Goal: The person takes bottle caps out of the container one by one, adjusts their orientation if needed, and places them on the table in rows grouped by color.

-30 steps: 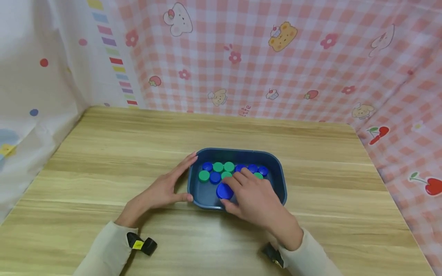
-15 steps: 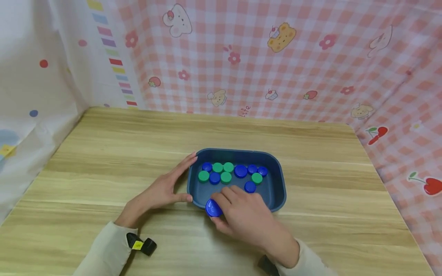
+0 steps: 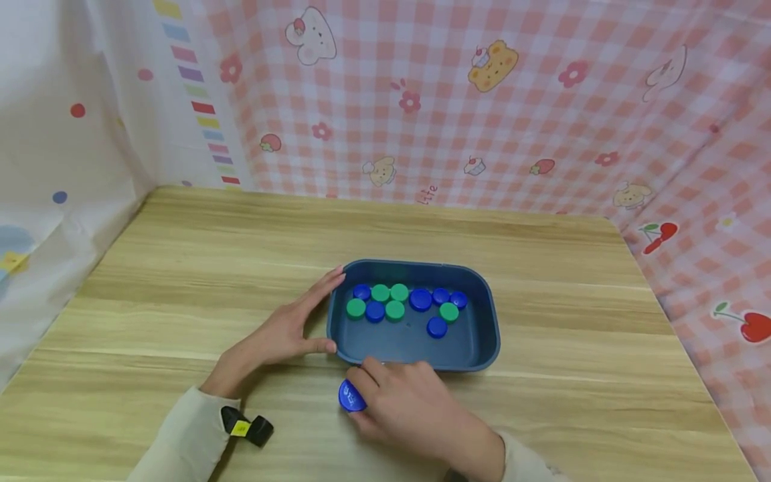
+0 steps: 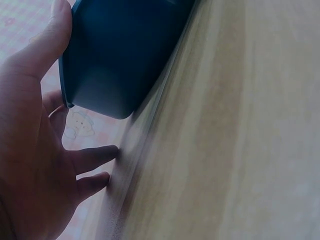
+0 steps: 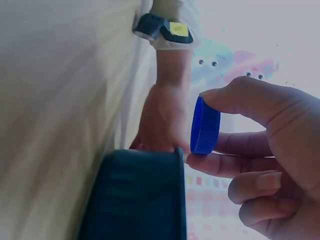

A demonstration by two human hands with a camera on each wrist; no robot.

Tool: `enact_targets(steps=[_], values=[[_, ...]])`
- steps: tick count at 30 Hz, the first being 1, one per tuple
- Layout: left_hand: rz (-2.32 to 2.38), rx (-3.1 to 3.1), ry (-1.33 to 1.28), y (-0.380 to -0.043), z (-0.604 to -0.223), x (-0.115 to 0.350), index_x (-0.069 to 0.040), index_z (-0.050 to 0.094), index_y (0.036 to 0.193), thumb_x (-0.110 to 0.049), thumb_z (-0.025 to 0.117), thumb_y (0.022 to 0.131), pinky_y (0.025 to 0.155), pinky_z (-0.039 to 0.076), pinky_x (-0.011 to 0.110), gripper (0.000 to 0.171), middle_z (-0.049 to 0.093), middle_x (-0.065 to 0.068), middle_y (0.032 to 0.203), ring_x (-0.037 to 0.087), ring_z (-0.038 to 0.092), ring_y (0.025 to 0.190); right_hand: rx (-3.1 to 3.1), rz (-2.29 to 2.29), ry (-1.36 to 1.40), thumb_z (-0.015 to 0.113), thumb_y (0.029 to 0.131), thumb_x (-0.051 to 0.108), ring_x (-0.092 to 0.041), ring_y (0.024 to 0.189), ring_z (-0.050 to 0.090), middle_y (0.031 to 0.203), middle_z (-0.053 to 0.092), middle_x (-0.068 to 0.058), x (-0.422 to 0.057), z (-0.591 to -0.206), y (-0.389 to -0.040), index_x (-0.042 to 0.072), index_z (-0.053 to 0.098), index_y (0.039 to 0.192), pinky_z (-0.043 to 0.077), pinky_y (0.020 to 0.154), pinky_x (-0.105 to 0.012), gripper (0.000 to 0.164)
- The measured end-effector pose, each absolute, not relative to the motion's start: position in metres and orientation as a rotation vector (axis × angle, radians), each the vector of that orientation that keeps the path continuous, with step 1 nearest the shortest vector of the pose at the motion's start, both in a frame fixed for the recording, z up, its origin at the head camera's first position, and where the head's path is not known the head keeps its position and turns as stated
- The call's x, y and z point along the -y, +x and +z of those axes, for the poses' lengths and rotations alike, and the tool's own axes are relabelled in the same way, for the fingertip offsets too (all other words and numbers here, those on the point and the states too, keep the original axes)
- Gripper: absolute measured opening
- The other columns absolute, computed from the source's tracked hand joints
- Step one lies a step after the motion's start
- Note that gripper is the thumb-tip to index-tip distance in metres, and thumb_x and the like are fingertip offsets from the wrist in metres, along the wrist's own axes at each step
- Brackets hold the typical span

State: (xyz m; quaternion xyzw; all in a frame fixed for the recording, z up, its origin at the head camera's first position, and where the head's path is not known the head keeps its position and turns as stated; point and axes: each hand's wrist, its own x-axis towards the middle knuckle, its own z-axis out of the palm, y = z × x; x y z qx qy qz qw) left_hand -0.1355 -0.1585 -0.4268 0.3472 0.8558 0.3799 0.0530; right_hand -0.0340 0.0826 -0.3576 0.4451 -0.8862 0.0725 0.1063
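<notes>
My right hand (image 3: 409,408) pinches a blue bottle cap (image 3: 351,396) between thumb and fingers, just in front of the dark blue tray's near edge. In the right wrist view the ridged side of this cap (image 5: 206,127) shows, tilted up on edge. My left hand (image 3: 289,328) spans the left end of the tray (image 3: 415,360), fingertips at its far corner and thumb at its near corner. From the left wrist, the thumb (image 4: 60,22) lies along the tray's rim. Inside the tray lie several blue caps (image 3: 420,300) and several green caps (image 3: 448,312), mostly towards the far side.
The tray stands on a wood-grain table (image 3: 572,348). A pink checked cloth (image 3: 361,87) hangs behind it and along the right, with a white dotted cloth (image 3: 72,154) on the left. A black wrist device (image 3: 248,426) sits at the left cuff.
My right hand has lifted the large blue cap out of the tray and carried it towards me and left, past the near rim. My left hand and the tray have stayed put.
</notes>
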Motion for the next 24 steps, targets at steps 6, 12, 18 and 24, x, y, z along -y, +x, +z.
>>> enact_targets(steps=[6,12,18,24], values=[[1.154,-2.603,1.06,-0.136,-0.427,0.158,-0.024,0.014,0.155,-0.038,0.08,0.077,0.103,0.034,0.056,0.102,0.005,-0.01,0.16,0.023,0.019,0.143,2.654,0.184,1.347,0.062,0.09,0.039,-0.004,0.061,0.049,0.086,0.057,0.006,-0.076,-0.364,-0.031,0.014,0.066,0.107,0.035,0.046,-0.014,0.031],[1.157,-2.606,1.056,-0.136,-0.426,0.159,-0.026,0.014,0.155,-0.038,0.08,0.077,0.104,0.034,0.055,0.103,0.005,-0.011,0.16,0.021,0.019,0.143,2.655,0.152,1.39,0.063,0.089,0.039,-0.002,0.057,0.045,0.084,0.056,0.007,-0.07,-0.377,-0.032,0.016,0.067,0.104,0.027,0.043,-0.014,0.027],[1.145,-2.611,1.04,-0.136,-0.426,0.158,-0.026,0.014,0.155,-0.037,0.08,0.076,0.103,0.034,0.055,0.104,0.005,-0.012,0.16,0.022,0.02,0.142,2.646,0.125,1.419,0.065,0.088,0.037,-0.002,0.053,0.046,0.082,0.056,0.008,-0.066,-0.389,-0.032,0.017,0.067,0.101,0.022,0.04,-0.014,0.024],[1.156,-2.602,1.027,-0.135,-0.426,0.158,-0.026,0.014,0.155,-0.039,0.08,0.076,0.103,0.034,0.056,0.103,0.004,-0.012,0.159,0.022,0.02,0.142,2.682,0.116,1.437,0.065,0.089,0.039,-0.001,0.054,0.048,0.083,0.057,0.008,-0.065,-0.391,-0.033,0.018,0.067,0.103,0.025,0.041,-0.014,0.025]])
